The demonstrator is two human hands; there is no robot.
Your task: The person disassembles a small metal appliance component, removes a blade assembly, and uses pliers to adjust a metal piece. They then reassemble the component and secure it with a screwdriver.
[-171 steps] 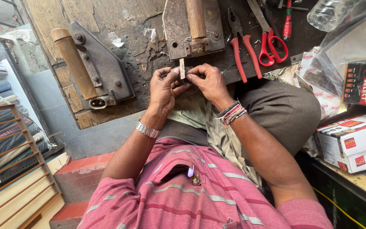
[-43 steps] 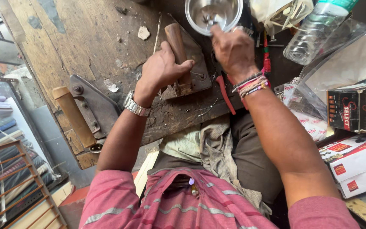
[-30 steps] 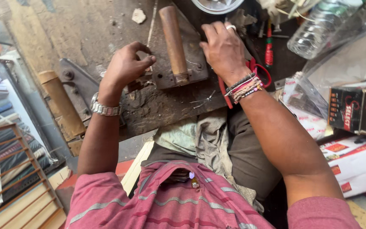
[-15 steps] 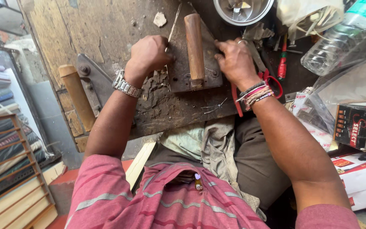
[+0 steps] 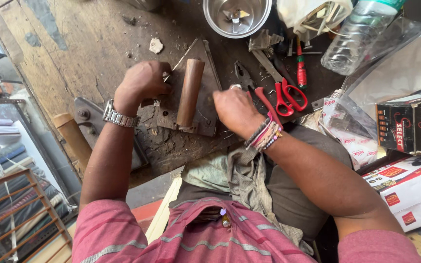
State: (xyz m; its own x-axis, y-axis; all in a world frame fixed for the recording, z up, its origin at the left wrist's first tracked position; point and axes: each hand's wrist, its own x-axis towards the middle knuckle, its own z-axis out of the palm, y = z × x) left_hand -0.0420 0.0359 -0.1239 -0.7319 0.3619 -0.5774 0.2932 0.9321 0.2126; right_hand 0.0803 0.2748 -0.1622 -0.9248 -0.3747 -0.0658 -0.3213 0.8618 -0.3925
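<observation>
While we look down over the pink striped shirt (image 5: 220, 243), a second iron (image 5: 88, 141) with a pale wooden handle lies at nine o'clock, on the near left edge of the worn wooden bench (image 5: 74, 44). Just right of it comes our left hand (image 5: 140, 83), a metal watch (image 5: 119, 116) on the wrist, fingers curled together into a loose fist; a thin metal piece shows at the fingertips, but we cannot tell whether it is gripped. That fist rests against the left edge of the old iron (image 5: 205, 104), which lies at the centre of the bench with its brown wooden handle (image 5: 190, 92) running from twelve to six o'clock.

At one o'clock from the handle stands a steel jar (image 5: 237, 17) with blades inside. Our right hand (image 5: 235, 109) sits on the iron's right edge, fingers bent and close together, pressing down on the plate; it does not close around anything we can make out. Threads and bangles (image 5: 265, 135) ring that wrist. Touching the hand at two o'clock are red-handled pliers (image 5: 257, 92), then red scissors (image 5: 288, 92) just beside them. Farther toward two o'clock lies a clear bottle (image 5: 356, 34), and at four o'clock red-and-white boxes (image 5: 405, 190).
</observation>
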